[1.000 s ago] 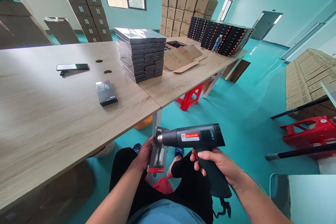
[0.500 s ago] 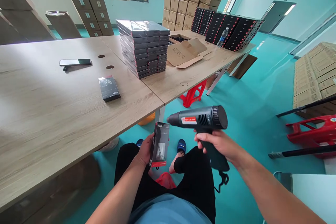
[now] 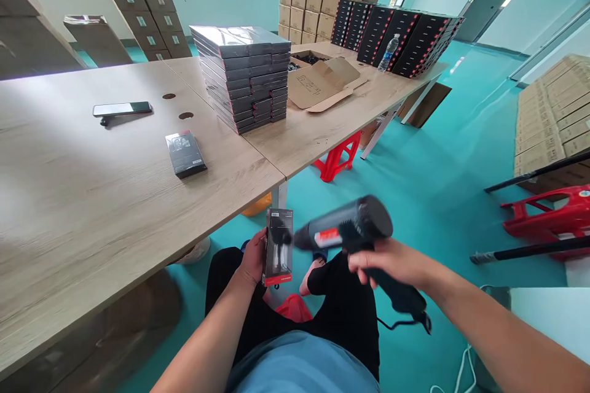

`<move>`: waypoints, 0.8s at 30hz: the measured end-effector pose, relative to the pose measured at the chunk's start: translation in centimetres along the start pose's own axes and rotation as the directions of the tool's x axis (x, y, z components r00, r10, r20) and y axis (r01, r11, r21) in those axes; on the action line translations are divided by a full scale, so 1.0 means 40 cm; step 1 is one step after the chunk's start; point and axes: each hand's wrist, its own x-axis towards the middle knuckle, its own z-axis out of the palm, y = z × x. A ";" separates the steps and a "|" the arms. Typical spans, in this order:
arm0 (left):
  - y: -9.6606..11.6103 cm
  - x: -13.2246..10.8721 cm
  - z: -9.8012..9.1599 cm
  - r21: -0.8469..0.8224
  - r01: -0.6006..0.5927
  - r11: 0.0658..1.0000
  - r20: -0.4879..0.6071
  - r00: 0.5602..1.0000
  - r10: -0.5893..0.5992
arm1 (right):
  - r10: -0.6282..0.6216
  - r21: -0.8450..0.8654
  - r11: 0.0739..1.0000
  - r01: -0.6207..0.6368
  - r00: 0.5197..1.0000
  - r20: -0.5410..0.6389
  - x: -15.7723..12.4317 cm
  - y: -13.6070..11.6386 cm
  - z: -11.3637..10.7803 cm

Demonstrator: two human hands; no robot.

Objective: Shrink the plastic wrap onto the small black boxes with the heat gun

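Over my lap, my left hand (image 3: 254,258) grips the left edge of a small black box with a red lower end (image 3: 279,258). My right hand (image 3: 378,261) is wrapped round the handle of a dark heat gun (image 3: 345,226), slightly blurred. The gun's nozzle points left at the box's face, close to its right edge; whether they touch I cannot tell. A similar black box (image 3: 185,154) lies on the wooden table (image 3: 115,196). Behind it rises a stack of flat dark boxes in shiny film (image 3: 249,80).
A phone (image 3: 122,109) lies on the table at the left. Beyond the stack are an opened carton (image 3: 318,83), a water bottle (image 3: 389,53) and black boxes (image 3: 410,40). Red stools stand under the table (image 3: 338,156) and at the right (image 3: 548,221).
The heat gun has tilted, and its nozzle has dropped from the box's top corner to beside its middle. The room has shifted slightly in view.
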 end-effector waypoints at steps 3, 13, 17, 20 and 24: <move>0.006 0.002 -0.003 -0.040 -0.011 0.999 0.020 1.000 0.012 | 0.097 -0.042 0.995 -0.091 0.980 0.174 -0.031 0.045 0.021; -0.016 0.014 -0.002 -0.016 -0.013 1.000 -0.062 0.998 0.012 | -0.096 0.167 0.982 0.085 0.993 0.063 -0.024 0.037 0.081; -0.019 0.014 0.000 0.048 0.031 0.998 -0.115 0.993 -0.025 | -0.147 0.087 0.985 0.150 0.988 -0.041 -0.005 -0.006 0.089; -0.014 0.004 0.008 0.024 -0.060 0.998 -0.149 0.987 0.063 | -0.117 0.036 0.993 0.113 0.985 0.125 -0.009 -0.019 0.085; -0.005 -0.004 0.008 -0.003 -0.064 0.998 -0.164 0.984 0.063 | -0.165 0.069 0.983 0.167 0.985 -0.044 -0.009 -0.017 0.097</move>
